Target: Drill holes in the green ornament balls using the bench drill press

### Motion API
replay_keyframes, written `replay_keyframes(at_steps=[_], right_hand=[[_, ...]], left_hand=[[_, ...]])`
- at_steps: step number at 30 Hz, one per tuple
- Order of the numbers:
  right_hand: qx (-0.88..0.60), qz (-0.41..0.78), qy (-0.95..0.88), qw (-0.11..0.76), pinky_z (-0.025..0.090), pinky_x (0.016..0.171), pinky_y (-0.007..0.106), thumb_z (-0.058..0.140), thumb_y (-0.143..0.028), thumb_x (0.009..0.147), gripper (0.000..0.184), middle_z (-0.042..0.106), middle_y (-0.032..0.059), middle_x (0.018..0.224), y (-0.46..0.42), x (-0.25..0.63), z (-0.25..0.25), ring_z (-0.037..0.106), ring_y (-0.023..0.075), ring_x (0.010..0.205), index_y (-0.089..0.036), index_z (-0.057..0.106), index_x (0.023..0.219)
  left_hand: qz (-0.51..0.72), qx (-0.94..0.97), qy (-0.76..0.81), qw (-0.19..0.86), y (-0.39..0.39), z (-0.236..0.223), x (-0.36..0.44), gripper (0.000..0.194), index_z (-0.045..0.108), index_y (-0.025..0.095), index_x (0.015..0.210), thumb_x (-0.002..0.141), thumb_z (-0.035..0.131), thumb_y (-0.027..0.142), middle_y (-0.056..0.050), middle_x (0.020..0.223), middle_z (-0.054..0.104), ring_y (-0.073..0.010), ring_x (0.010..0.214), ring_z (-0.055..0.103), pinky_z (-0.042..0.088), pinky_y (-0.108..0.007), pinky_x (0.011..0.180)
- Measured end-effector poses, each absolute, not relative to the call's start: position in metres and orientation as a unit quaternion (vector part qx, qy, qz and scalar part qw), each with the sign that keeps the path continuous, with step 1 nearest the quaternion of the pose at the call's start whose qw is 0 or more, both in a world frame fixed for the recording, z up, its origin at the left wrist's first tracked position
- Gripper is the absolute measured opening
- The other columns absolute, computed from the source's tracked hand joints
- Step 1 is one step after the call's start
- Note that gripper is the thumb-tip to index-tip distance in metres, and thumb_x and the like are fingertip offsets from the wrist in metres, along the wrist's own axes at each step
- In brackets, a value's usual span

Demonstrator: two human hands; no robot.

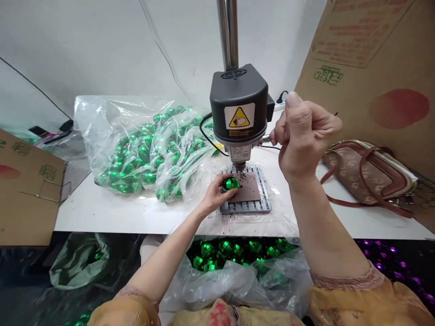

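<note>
A small bench drill press [239,108] with a black head stands on the white table [102,210]. My left hand [214,194] is closed on a green faceted ball [230,183], which it holds on the brown plate [249,188] of the drill's metal base, just left of the bit. My right hand [301,136] is raised at the right of the drill head in a fist, gripping the feed lever [266,138], whose metal stub shows beside my fingers.
A clear plastic bag [146,149] full of green balls lies on the table to the left. Another bag of green balls [234,256] hangs open below the table edge. A brown handbag [367,174] lies at right, and cardboard boxes stand at both sides.
</note>
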State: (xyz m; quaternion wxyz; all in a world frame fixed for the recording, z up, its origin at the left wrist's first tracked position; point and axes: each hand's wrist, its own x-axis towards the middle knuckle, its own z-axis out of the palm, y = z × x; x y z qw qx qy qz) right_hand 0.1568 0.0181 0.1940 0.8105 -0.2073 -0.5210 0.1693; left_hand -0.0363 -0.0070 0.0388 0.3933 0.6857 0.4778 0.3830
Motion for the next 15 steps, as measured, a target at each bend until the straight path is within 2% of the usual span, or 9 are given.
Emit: replay_keyframes(at_steps=[2,9,15], right_hand=[[-0.227,0.164,-0.521,0.806,0.022,0.040,0.029,0.058,-0.035,0.094,0.051,0.031,-0.0045,0.043,0.018,0.157,0.194,0.029,0.0060,0.038,-0.020,0.035,0.051],[-0.249,0.159,-0.534,0.792,0.026,0.045,0.033,0.058,-0.047,0.092,0.052,0.032,-0.0031,0.045,0.017,0.159,0.192,0.028,0.0089,0.041,-0.023,0.036,0.051],[-0.255,0.129,-0.557,0.780,0.029,0.049,0.036,0.053,-0.057,0.091,0.050,0.035,-0.0009,0.047,0.021,0.162,0.185,0.036,0.0137,0.046,-0.024,0.040,0.055]], left_hand=[[0.375,0.698,0.473,0.386,-0.005,0.035,-0.035,0.053,0.056,0.021,0.128,0.082,0.075,0.039,-0.009,0.120,0.067,-0.0223,0.105,0.064,0.051,-0.037,0.094],[0.390,0.691,0.486,0.365,0.006,0.021,-0.024,0.054,0.058,0.019,0.121,0.076,0.081,0.038,-0.009,0.113,0.069,-0.0235,0.103,0.066,0.053,-0.037,0.090],[0.413,0.687,0.498,0.331,0.006,0.015,-0.010,0.057,0.062,0.020,0.124,0.075,0.083,0.040,-0.010,0.114,0.068,-0.0269,0.105,0.064,0.052,-0.042,0.093]])
